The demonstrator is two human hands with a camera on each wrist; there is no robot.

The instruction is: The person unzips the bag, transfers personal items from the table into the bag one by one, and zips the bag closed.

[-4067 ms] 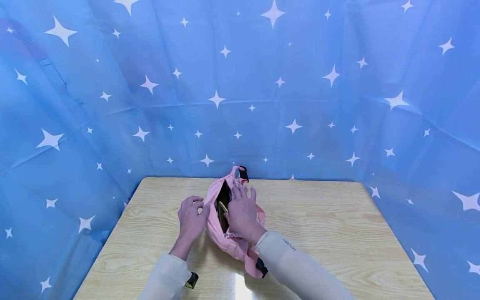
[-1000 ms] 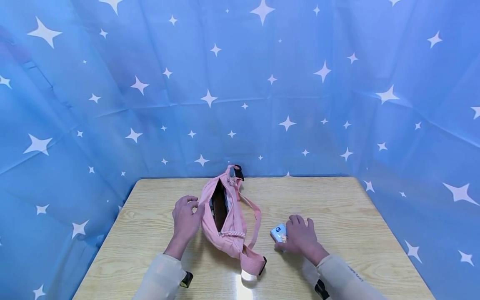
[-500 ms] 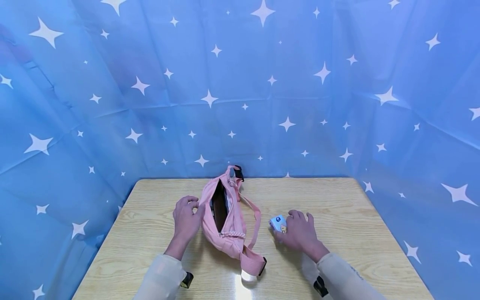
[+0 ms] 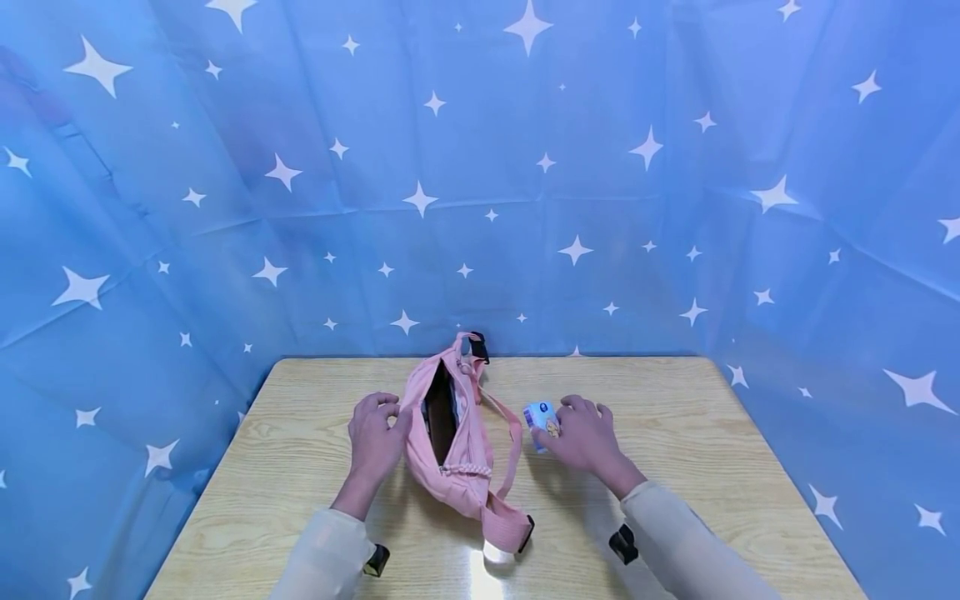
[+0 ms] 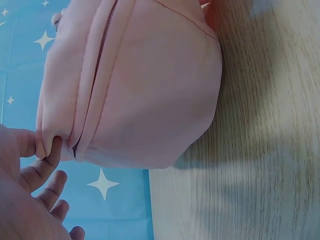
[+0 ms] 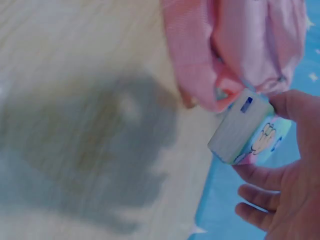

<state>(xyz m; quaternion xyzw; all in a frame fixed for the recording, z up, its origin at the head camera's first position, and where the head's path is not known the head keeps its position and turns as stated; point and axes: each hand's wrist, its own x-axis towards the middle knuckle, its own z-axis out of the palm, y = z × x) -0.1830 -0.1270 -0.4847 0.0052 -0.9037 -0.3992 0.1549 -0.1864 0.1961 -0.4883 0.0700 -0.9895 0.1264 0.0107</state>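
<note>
A pink waist bag [image 4: 472, 450] stands on the table with its zip opening parted, showing a dark inside. My left hand [image 4: 375, 437] pinches the edge of the bag's opening between thumb and forefinger, its other fingers loosely bent, as the left wrist view shows. To the right of the bag, my right hand [image 4: 588, 433] holds a small light-blue pocket tissue pack [image 6: 252, 130] between thumb and fingers. A cartoon figure and a white end show on the pack. In the head view the pack is raised over the table, just beyond the bag's strap loop.
The bag's pink strap [image 4: 512, 450] loops out on its right, and a wide strap end [image 4: 506, 525] with a black buckle lies toward the front. The wooden table [image 4: 675, 417] ends at a blue star-patterned curtain [image 4: 480, 167].
Earlier the right hand was at the bag's opening; it then took hold of the tissue pack on the right. The pack has since risen and moved left toward the bag. The left hand stays put.
</note>
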